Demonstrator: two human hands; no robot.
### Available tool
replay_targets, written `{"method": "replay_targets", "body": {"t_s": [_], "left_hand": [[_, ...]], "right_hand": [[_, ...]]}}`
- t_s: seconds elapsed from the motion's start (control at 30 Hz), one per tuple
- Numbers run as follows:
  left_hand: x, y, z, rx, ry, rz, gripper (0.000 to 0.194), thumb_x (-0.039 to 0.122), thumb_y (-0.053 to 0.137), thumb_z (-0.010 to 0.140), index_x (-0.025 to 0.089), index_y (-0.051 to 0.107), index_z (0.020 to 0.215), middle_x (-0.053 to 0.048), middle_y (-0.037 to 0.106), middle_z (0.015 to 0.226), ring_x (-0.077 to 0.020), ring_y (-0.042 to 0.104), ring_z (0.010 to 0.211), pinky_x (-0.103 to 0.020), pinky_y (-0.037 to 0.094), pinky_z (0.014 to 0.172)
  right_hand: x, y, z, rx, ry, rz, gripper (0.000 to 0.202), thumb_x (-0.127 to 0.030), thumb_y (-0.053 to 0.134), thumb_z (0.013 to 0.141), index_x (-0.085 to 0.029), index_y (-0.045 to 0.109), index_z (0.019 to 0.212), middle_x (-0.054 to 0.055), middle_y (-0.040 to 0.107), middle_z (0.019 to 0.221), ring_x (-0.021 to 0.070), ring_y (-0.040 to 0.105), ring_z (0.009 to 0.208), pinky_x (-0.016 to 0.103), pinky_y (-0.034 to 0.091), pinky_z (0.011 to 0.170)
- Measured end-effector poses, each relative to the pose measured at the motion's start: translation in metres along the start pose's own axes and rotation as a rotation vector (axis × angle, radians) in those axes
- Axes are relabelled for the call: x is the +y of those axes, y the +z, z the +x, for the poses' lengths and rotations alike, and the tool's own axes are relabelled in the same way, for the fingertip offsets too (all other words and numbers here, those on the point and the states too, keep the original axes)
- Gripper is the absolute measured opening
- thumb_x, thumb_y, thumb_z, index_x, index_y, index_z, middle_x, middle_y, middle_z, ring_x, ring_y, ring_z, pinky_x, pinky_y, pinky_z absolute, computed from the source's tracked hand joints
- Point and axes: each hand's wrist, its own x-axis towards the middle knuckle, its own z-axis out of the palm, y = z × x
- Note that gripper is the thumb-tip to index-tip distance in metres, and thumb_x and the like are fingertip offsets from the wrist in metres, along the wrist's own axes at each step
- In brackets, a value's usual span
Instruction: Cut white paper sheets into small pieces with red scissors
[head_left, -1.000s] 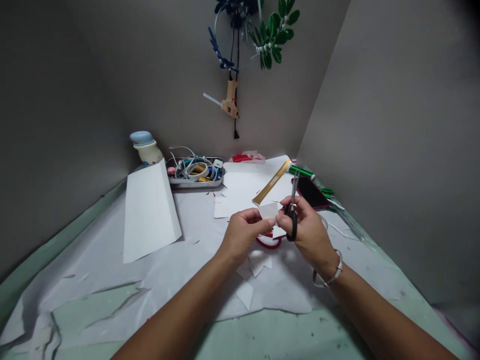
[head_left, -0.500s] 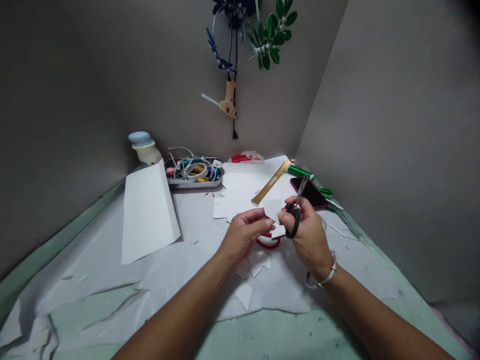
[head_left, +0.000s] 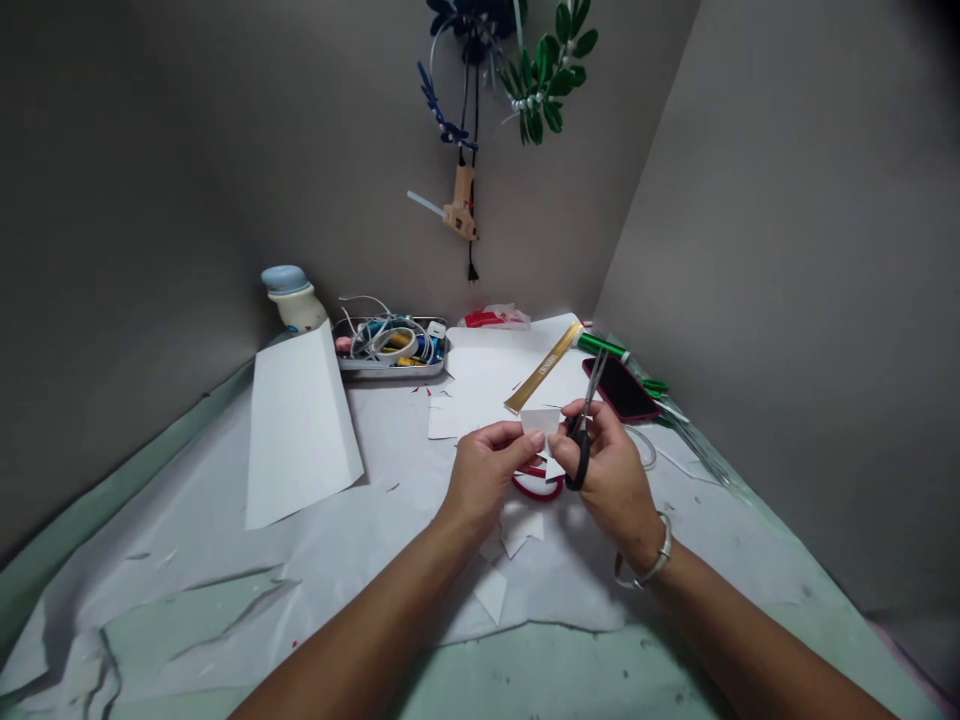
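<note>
Desk: the green desk (head_left: 547, 670) lies below both hands, mostly under a white covering (head_left: 360, 540).
Folded white sheet: this sheet (head_left: 300, 430) lies well to the left of both hands.
Left hand: the left hand (head_left: 484, 475) comes in from the near left. Its grip is pinching the left side of the small paper piece, with the thumb on the face toward the person.
Right hand: the right hand (head_left: 615, 470) carries the scissors against the fingers. Its grip is closed around their handles, and its thumb reaches to the right edge of the same paper. I cannot tell how firmly this thumb presses.
Black-handled scissors: these scissors (head_left: 578, 460) have handles near the person, and the long axis points away and upward, leaning a little to the right. The blades pass to the right of the paper, not across it. I cannot tell if they are fully closed.
Red handle loop: the loop (head_left: 538, 492) is below the paper, between the two hands.
Small paper piece: this piece (head_left: 540, 422) is between both grips, upright, and just to the left of the scissors.
Nearer hand: both hands reach the paper; only the right one has the scissors.
Paper scraps: the scraps (head_left: 492, 594) lie below the hands, toward the person.
</note>
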Motion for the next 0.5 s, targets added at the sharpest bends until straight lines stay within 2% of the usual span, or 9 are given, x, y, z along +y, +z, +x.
{"method": "replay_targets", "body": {"t_s": [0.23,0.37,0.5], "left_hand": [[0.0006,0.0037,-0.0026,-0.049,0.002,-0.079,0.030,0.032,0.072,0.071,0.016,0.070,0.095,-0.009,0.069,0.093,-0.0188,0.062,0.083,-0.032,0.045,0.081],[0.0002,0.0033,-0.0019,-0.030,-0.013,-0.077,0.027,0.034,0.073,0.069,0.015,0.071,0.088,-0.010,0.070,0.089,-0.0189,0.062,0.080,-0.034,0.046,0.080],[0.0018,0.0043,-0.0020,-0.065,-0.038,-0.111,0.029,0.033,0.073,0.070,0.015,0.071,0.092,-0.010,0.069,0.093,-0.0182,0.062,0.082,-0.034,0.046,0.083]], "right_hand": [[-0.0024,0.0012,-0.0010,-0.011,0.016,-0.018,0.030,-0.026,0.065,0.069,-0.022,0.047,0.092,-0.003,0.055,0.074,0.0114,0.051,0.063,0.023,0.044,0.059],[-0.0013,0.0023,-0.0013,-0.015,0.016,-0.019,0.030,-0.027,0.066,0.068,-0.022,0.047,0.091,-0.003,0.055,0.073,0.0115,0.052,0.063,0.023,0.043,0.058],[0.0007,0.0012,-0.0006,0.003,0.000,-0.006,0.030,-0.024,0.066,0.068,-0.022,0.047,0.092,-0.003,0.054,0.074,0.0113,0.052,0.064,0.023,0.044,0.060]]}}
